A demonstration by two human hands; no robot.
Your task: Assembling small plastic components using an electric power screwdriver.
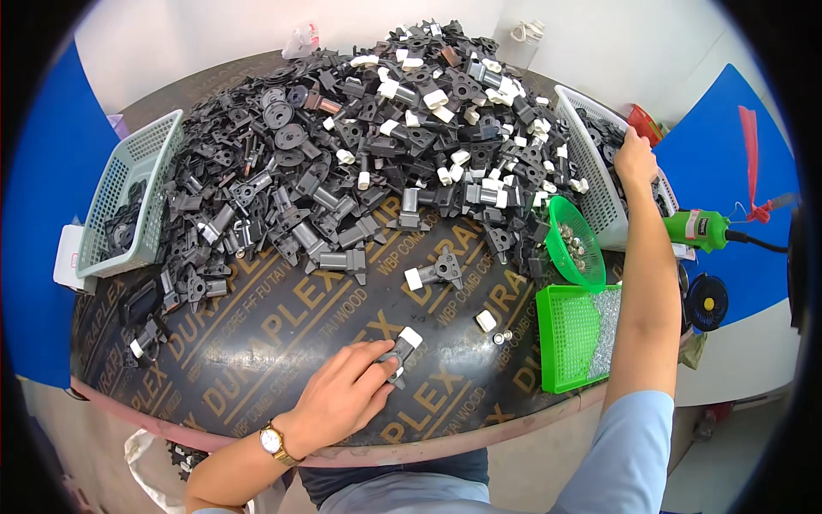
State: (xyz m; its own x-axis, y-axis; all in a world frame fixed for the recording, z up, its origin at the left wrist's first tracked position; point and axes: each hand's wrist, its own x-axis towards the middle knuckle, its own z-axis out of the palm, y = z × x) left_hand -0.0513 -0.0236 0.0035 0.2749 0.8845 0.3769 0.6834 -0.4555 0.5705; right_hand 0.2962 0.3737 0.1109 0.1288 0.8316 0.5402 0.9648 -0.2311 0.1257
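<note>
My left hand (347, 385), with a watch at the wrist, grips a black plastic fitting (393, 360) with a white end cap, low over the near middle of the table. My right hand (636, 160) reaches far out to the right, into a pale plastic basket (591, 176) of black parts. Its fingertips are partly hidden among them, so what they hold does not show. Between the hands lie a loose white cap (486, 321) and small metal pieces (502, 337). Another black fitting with a white cap (434, 271) rests farther out.
A large heap of black parts and white caps (342, 154) covers the table's far side. At right stand a green bowl (575, 243) of metal pieces, a green tray (569, 338) of small screws and a green power tool (695, 230) on a cable. Another pale basket (128, 201) stands left.
</note>
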